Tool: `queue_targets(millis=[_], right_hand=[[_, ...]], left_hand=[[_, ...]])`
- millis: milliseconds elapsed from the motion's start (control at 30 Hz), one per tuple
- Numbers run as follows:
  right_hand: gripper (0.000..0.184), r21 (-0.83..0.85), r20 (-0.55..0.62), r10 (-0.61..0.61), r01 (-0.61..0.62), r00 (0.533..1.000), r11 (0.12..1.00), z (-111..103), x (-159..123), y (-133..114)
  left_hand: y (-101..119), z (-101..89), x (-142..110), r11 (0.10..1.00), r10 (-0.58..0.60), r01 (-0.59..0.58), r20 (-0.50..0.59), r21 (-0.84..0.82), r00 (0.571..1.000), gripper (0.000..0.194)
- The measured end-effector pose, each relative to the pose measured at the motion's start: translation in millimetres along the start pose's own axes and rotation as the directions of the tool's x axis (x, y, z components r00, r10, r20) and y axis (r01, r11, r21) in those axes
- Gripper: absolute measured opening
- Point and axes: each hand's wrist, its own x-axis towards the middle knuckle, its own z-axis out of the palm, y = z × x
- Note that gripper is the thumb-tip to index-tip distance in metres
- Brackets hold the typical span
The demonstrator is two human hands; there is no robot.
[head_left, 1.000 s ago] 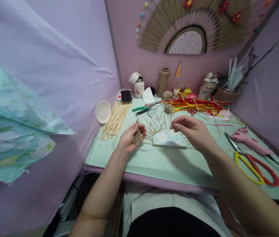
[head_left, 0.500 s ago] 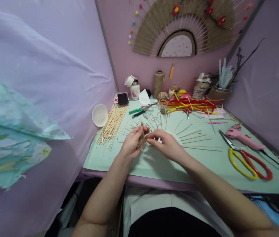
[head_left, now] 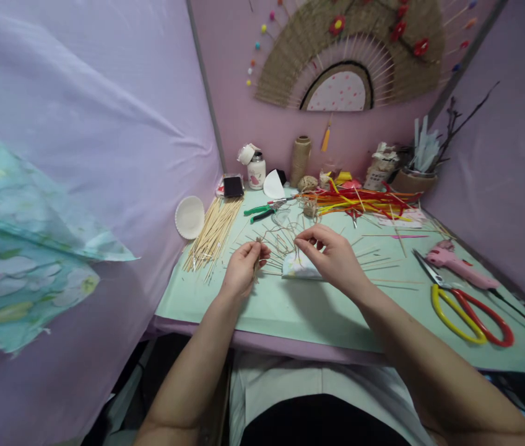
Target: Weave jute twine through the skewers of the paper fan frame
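My left hand (head_left: 242,267) is closed around a small bundle of brown twine (head_left: 257,266), mostly hidden by the fingers. To its right, my right hand (head_left: 332,255) pinches a strand of the same twine between thumb and fingertips, raised over the table. Loose loops of twine (head_left: 282,238) lie between and beyond the hands. Below them is a half-round fan base (head_left: 302,266) with a pale patterned face, its straight edge toward me. Thin sticks (head_left: 378,260) spread outward from it on both sides. My right hand covers part of the base.
Bamboo sticks (head_left: 213,232) and a white paper bowl (head_left: 190,217) lie left. Green-handled pliers (head_left: 259,212) and coloured strips (head_left: 360,203) are behind. Large scissors (head_left: 460,306) and a pink glue gun (head_left: 462,265) with a cord lie right. A twine spool (head_left: 300,161) stands at the back.
My right hand has moved right and slightly up, away from my left hand, with the strand. The twine bundle is now more enclosed by my left hand. The fan base shows more.
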Motion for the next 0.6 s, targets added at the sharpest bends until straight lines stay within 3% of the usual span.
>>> queue_targets(millis=[100,200,300,400,500,600], right_hand=[[0.014,-0.052,0.049,-0.051,0.053,0.998,0.997,-7.2,3.0,-0.8],[0.014,-0.041,0.072,-0.060,0.063,0.996,0.997,-11.8,3.0,-2.1],[0.016,0.014,0.109,-0.033,0.031,0.994,0.999,-14.4,2.7,-4.7],[0.017,0.120,0.134,0.032,-0.048,0.991,0.992,-13.5,4.3,-6.3],[0.018,0.264,0.105,0.140,-0.163,0.985,0.951,-8.1,7.1,-3.3],[0.020,0.513,0.164,0.292,-0.334,0.942,0.791,-1.8,9.0,3.0]], left_hand=[[9.6,-2.4,1.3,0.980,0.181,-0.177,-0.031,0.089,0.983,0.020],[21.8,1.5,3.3,0.899,0.391,-0.382,0.000,0.212,0.920,0.017],[28.9,12.1,6.8,0.817,0.501,-0.494,0.058,0.296,0.863,0.016],[26.7,25.3,10.9,0.805,0.496,-0.520,0.154,0.287,0.854,0.015],[18.0,34.6,13.1,0.859,0.389,-0.453,0.268,0.241,0.881,0.018],[10.2,36.8,13.0,0.899,0.292,-0.364,0.289,0.243,0.912,0.021]])
